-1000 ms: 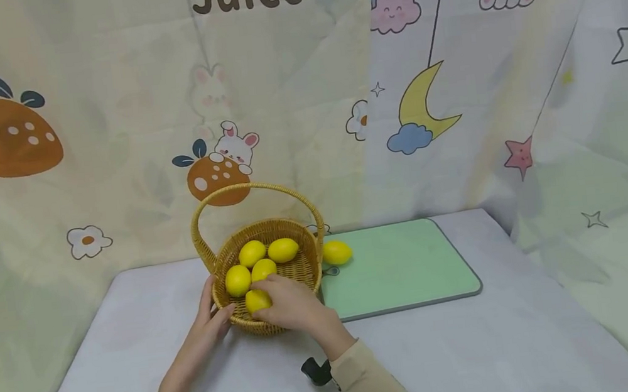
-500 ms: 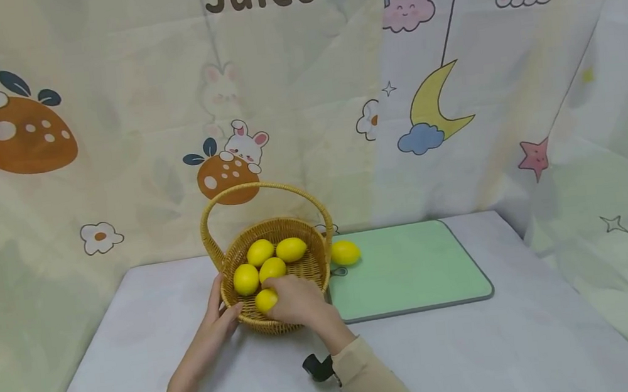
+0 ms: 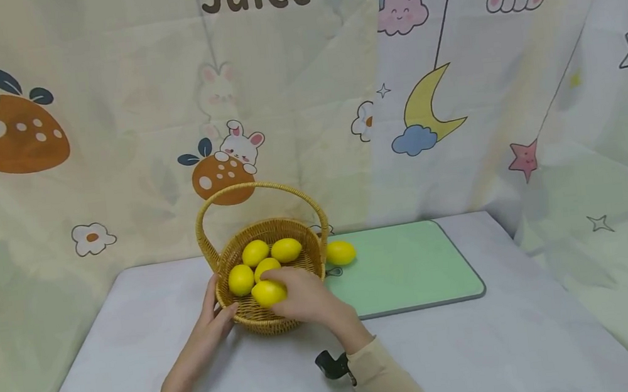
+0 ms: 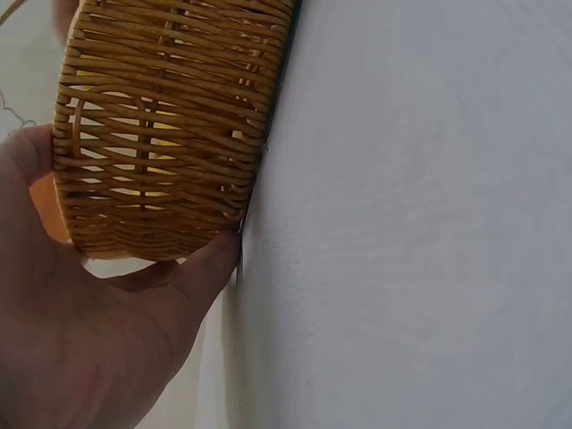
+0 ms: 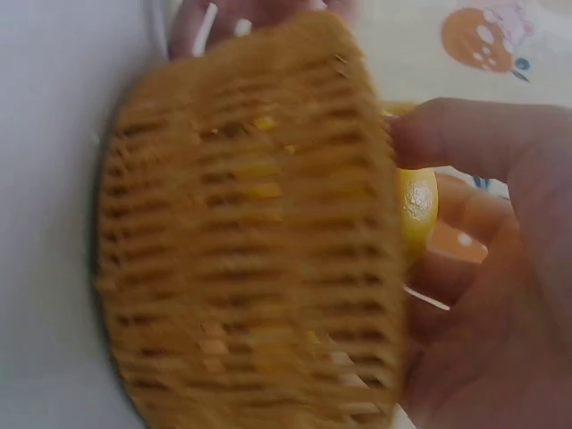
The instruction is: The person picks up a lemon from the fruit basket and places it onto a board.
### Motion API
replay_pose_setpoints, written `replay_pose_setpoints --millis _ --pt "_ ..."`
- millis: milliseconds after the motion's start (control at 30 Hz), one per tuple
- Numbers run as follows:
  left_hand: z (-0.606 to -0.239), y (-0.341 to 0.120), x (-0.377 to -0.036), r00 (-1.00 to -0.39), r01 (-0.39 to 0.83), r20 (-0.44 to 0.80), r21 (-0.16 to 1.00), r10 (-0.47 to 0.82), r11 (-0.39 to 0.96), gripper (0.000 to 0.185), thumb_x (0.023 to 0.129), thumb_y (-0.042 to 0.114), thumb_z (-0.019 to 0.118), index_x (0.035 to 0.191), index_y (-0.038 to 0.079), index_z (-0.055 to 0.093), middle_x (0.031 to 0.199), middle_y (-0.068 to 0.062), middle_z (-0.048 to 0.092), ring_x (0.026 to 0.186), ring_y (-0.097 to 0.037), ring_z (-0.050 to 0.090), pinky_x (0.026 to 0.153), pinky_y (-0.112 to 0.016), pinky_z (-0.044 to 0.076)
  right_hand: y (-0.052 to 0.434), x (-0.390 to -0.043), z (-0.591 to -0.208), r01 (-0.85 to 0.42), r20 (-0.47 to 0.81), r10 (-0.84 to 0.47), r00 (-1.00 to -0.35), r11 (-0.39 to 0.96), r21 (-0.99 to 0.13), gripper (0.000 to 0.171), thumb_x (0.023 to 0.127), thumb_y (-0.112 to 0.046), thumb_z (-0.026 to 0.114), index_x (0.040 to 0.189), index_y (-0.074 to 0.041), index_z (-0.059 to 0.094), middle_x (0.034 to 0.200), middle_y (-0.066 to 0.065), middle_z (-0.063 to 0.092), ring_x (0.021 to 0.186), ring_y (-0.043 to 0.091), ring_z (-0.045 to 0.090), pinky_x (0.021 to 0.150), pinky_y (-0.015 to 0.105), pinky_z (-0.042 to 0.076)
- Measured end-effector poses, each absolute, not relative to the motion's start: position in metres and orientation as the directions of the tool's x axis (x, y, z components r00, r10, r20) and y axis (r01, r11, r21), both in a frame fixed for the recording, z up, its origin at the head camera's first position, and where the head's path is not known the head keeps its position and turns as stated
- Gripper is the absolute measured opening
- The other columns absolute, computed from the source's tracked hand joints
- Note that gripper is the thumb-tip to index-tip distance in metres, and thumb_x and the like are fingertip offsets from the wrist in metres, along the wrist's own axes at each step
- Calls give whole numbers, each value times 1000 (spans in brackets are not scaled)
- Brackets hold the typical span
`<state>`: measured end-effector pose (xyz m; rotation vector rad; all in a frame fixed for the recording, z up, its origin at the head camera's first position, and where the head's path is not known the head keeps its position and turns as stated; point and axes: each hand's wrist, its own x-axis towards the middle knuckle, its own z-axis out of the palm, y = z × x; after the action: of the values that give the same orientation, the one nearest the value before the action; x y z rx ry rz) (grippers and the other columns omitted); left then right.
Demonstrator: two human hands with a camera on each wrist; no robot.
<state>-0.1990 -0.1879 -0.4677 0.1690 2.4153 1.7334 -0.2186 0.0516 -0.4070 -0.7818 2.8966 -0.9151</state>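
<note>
A wicker basket (image 3: 258, 320) with a tall hoop handle stands on the table and holds several yellow lemons (image 3: 286, 249). My right hand (image 3: 295, 295) grips one lemon (image 3: 268, 292) just above the basket's near rim; the same lemon (image 5: 416, 210) shows in the right wrist view past the basket (image 5: 250, 241). My left hand (image 3: 212, 313) rests against the basket's left side, thumb on the wall. The left wrist view shows that thumb (image 4: 210, 264) touching the basket (image 4: 170, 125) near its base. Another lemon (image 3: 340, 252) lies on a green cutting board (image 3: 412, 268).
The table (image 3: 476, 351) is covered in a pale cloth. A cartoon-printed curtain (image 3: 450, 82) hangs close behind and to the right. The green board lies right of the basket, touching its side.
My right hand has closed on the near lemon and raised it a little toward the rim. My left hand stays on the basket's side.
</note>
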Motion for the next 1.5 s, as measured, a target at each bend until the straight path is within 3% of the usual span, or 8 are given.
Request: replay_pose_setpoints --millis 433,733,1000,1500 --pt "-468 -187 -200 -979 0 -63 951 193 310 79 103 45 48 152 53 -13 168 -6 -11 153 -45 9 118 -54 31 99 -213 -372 -498 201 -482 -853 636 -589 58 82 -11 71 137 -25 59 141 -6 58 130 15 53 109 41 47" --pt "-467 -189 -199 -979 -4 -67 951 192 311 79 103 46 48 151 54 -13 168 -5 -12 153 -44 9 118 -52 31 127 -217 -363 -531 306 -439 -845 617 -581 55 80 -4 72 131 -23 63 132 -6 63 115 15 58 99 37 52" --pt "-466 -190 -199 -979 -11 -74 950 189 314 79 103 46 48 152 52 -14 168 -7 -11 153 -43 10 118 -52 31 159 -216 -355 -442 284 -342 -896 616 -652 56 80 1 69 130 -25 65 133 -6 62 115 19 58 96 42 53" --pt "-468 -188 -200 -977 -22 -83 956 196 293 79 103 45 48 151 54 -14 168 -4 -13 153 -43 9 118 -53 30 214 -244 -369 -349 274 -223 -935 705 -617 57 81 6 64 135 -15 61 137 6 60 117 30 57 100 51 50"
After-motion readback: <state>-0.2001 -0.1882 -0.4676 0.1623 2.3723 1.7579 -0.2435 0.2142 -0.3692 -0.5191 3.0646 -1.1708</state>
